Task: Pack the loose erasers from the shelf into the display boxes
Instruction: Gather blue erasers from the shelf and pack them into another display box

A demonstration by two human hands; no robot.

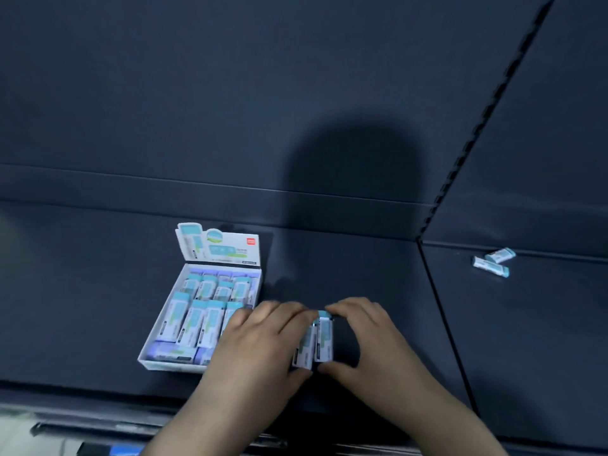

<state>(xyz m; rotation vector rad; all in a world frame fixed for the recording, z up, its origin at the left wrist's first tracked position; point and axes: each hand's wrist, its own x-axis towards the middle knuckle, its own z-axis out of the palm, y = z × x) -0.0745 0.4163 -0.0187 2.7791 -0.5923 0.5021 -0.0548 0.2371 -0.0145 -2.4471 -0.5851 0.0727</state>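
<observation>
A white display box point(154, 334) with its lid flap up stands on the dark shelf, holding several white-and-teal erasers in rows. Just right of it, a small bunch of erasers point(320, 340) stands side by side on the shelf. My left hand point(256, 343) presses on the bunch from the left and covers the box's right front corner. My right hand point(365, 337) pinches the bunch from the right, thumb at its near end and fingers at its far end. Two loose erasers point(493, 261) lie far off on the neighbouring shelf section to the right.
The dark shelf point(362, 274) has a back wall behind it and a slotted upright point(460, 153) dividing it from the right section. The shelf's front edge point(98, 396) runs along the bottom, with a rail below it.
</observation>
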